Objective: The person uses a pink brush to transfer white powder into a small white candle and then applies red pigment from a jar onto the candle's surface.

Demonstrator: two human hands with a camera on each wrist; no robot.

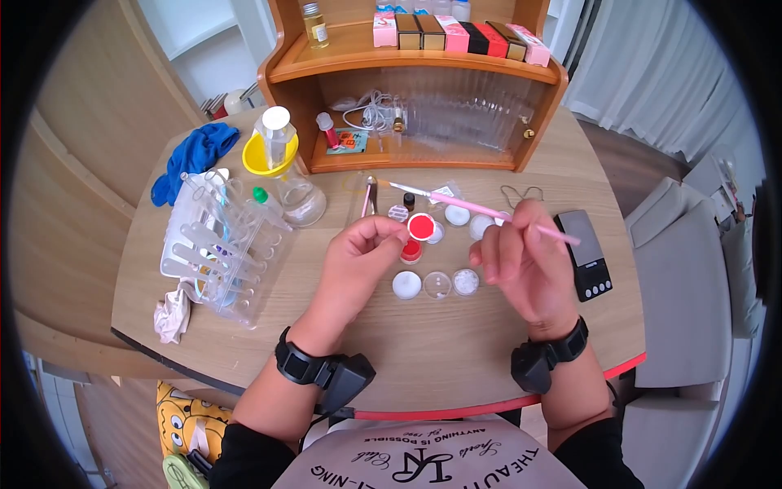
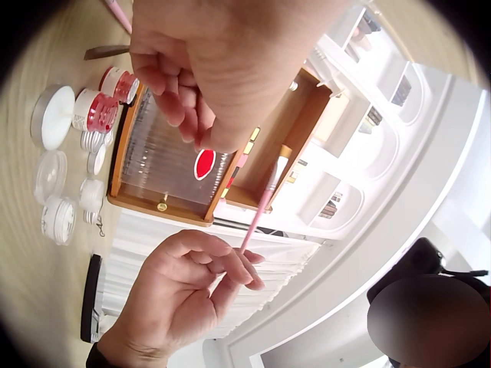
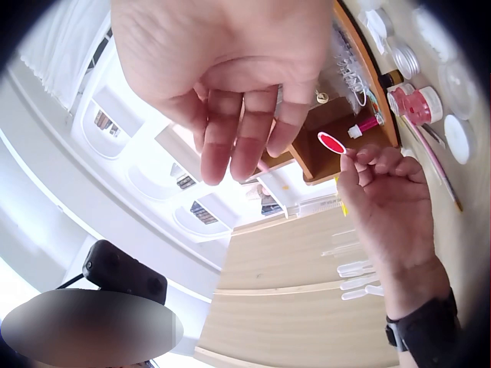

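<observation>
A small round white-rimmed disc with a red face is pinched by its edge between the thumb and fingertips of my left hand. My right hand holds a pink-handled brush in its fingers; the bristle end points left, above the disc and apart from it. In the left wrist view the brush stands upright in the right hand, its bristles clear of the disc. Just below the disc a jar of red stuff stands on the table.
Several small white jars and lids, such as a white lid, lie between the hands. A black scale is at the right. A clear rack with tubes, a glass flask and a blue cloth are at the left; a wooden shelf stands behind.
</observation>
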